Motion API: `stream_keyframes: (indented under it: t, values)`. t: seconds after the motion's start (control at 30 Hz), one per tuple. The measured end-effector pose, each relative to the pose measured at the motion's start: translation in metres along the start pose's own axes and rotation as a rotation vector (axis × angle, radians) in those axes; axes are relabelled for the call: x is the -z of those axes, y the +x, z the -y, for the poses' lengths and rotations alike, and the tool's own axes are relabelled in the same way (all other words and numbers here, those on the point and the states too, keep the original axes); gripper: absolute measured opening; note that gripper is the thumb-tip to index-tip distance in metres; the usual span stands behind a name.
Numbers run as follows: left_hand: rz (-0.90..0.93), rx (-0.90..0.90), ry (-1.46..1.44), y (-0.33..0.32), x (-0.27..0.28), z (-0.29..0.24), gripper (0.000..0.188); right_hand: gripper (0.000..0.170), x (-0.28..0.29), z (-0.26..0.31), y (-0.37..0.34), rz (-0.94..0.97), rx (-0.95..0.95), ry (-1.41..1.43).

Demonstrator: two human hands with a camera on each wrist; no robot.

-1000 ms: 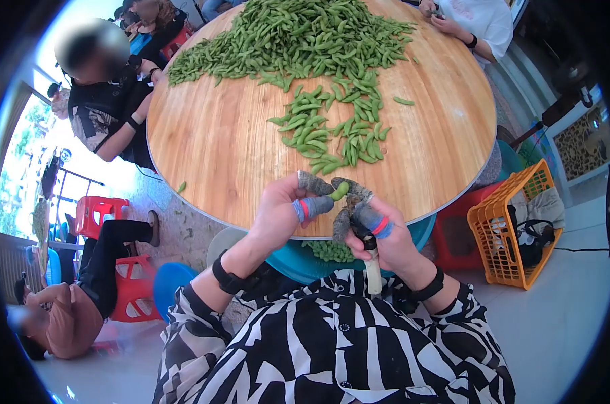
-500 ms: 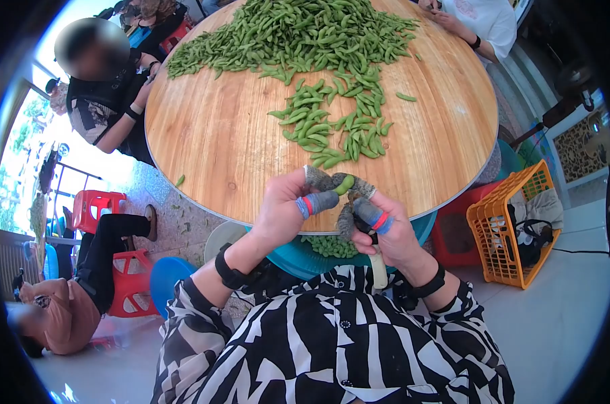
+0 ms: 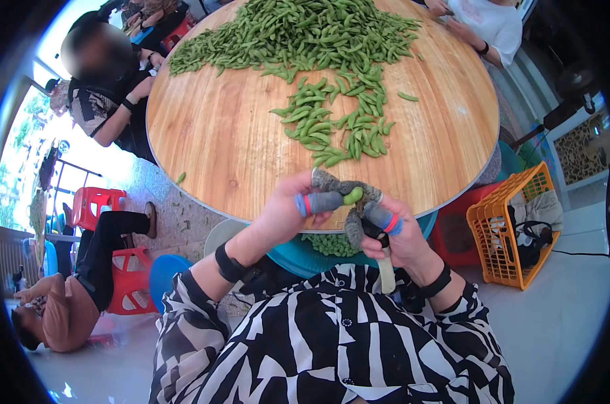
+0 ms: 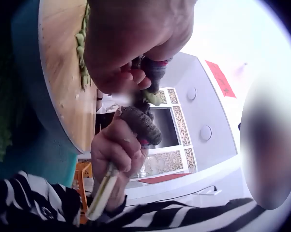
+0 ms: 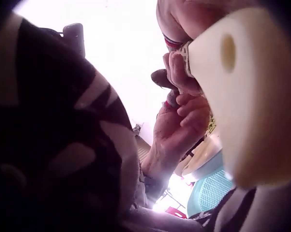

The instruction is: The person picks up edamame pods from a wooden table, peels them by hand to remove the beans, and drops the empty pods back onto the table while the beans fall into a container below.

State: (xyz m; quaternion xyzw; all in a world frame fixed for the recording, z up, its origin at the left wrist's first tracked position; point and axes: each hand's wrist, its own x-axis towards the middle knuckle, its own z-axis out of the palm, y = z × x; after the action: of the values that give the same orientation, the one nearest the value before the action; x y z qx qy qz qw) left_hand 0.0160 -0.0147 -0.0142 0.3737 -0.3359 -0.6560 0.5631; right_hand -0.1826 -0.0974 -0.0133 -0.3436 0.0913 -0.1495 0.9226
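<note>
In the head view my left hand (image 3: 284,207) pinches a green soybean pod (image 3: 352,196) between thumb and forefinger, both in grey cloth finger covers. Facing it, my right hand (image 3: 406,236) grips a tool by its off-white handle (image 3: 387,275); the working end is hidden among the fingers. Grey covers also wrap the right thumb and some fingers, which meet the left fingertips at the pod. Seen from the right wrist, the handle (image 5: 252,106) looms large, with a hole near its end. Both hands are above the near edge of the round wooden table (image 3: 217,141).
A big heap of soybean pods (image 3: 305,34) covers the table's far side, with a looser trail toward me. Below the near edge sits a teal basin (image 3: 291,262) holding shelled green beans (image 3: 328,245). An orange crate (image 3: 476,222) stands right. Other people sit around.
Both hands have shifted slightly right, still together at the pod. Less of the pod shows between the fingertips now. The tool's handle has swung a little to the right.
</note>
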Motion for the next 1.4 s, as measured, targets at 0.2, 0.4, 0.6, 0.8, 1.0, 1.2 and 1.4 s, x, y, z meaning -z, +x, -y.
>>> stream_keyframes:
  t: [0.2,0.4,0.6,0.8,1.0,1.2,1.4]
  values:
    - [-0.171,-0.545,1.298,-0.01,-0.012,-0.01,0.03,0.031,-0.004,0.0,0.004,-0.074,-0.056,-0.01]
    - [-0.154,-0.245,0.827,-0.017,-0.017,-0.021,0.019,0.027,-0.01,-0.001,0.006,-0.159,-0.019,-0.091]
    - [-0.089,-0.265,0.86,-0.019,-0.012,-0.012,0.017,0.031,-0.014,0.003,0.005,-0.207,0.029,-0.259]
    - [0.067,-0.174,0.772,-0.024,-0.018,-0.014,0.017,0.022,-0.008,0.017,0.014,-0.207,0.067,-0.719]
    - [0.136,0.24,-0.146,-0.024,-0.019,0.007,0.022,0.022,-0.017,0.026,0.006,-0.185,0.025,-0.652]
    - [0.194,0.297,-0.327,-0.02,-0.017,0.006,0.024,0.02,-0.012,0.023,0.006,-0.14,0.067,-0.563]
    - [0.141,0.138,0.351,-0.029,-0.018,0.008,0.025,0.017,-0.021,0.02,0.002,-0.168,-0.014,-0.878]
